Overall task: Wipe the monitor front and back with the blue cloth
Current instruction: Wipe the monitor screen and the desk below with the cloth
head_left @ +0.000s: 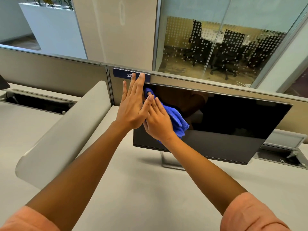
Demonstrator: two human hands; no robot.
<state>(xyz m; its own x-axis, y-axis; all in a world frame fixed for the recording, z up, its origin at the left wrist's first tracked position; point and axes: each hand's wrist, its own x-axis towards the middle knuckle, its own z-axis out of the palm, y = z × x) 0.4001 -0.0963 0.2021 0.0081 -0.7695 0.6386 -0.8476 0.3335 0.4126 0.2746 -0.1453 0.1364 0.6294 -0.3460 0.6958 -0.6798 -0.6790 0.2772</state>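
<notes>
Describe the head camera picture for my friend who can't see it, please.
A right hand presses a blue cloth flat against the dark screen of a monitor near its left edge. The left hand, fingers straight, is held up beside that edge. The monitor stands on a pale desk.

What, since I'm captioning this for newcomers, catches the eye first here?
The bright blue cloth stands out, pressed flat by the right hand against the dark monitor, near its upper left corner. Beside it the left hand is raised with straight fingers at the monitor's left edge, in front of a grey partition.
</notes>
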